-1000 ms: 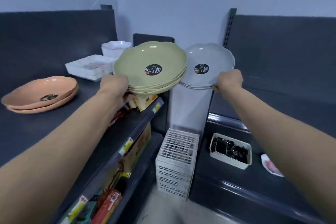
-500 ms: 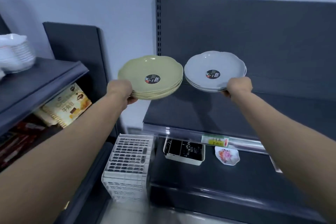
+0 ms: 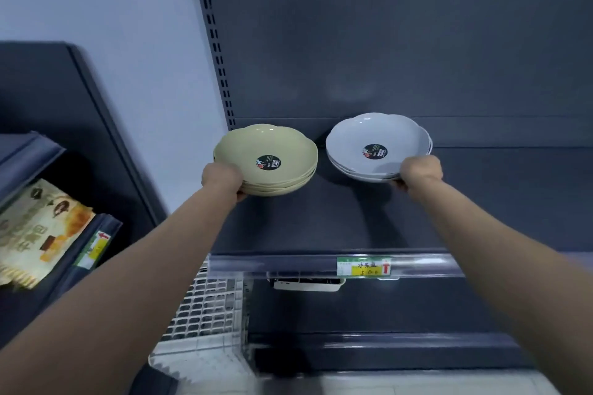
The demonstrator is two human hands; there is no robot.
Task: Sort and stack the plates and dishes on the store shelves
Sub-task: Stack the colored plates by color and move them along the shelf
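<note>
Two stacks are over the dark shelf (image 3: 321, 228), farther in toward its back edge than half a second earlier. The left hand (image 3: 221, 178) grips the near rim of the green plates (image 3: 269, 151) at the shelf's left edge. The right hand (image 3: 420, 170) grips the near rim of the grey plates (image 3: 375, 135) just beside them. Contact with the shelf cannot be confirmed.

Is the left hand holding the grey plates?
No, the left hand grips the green stack; the grey plates are in the right hand.
</note>
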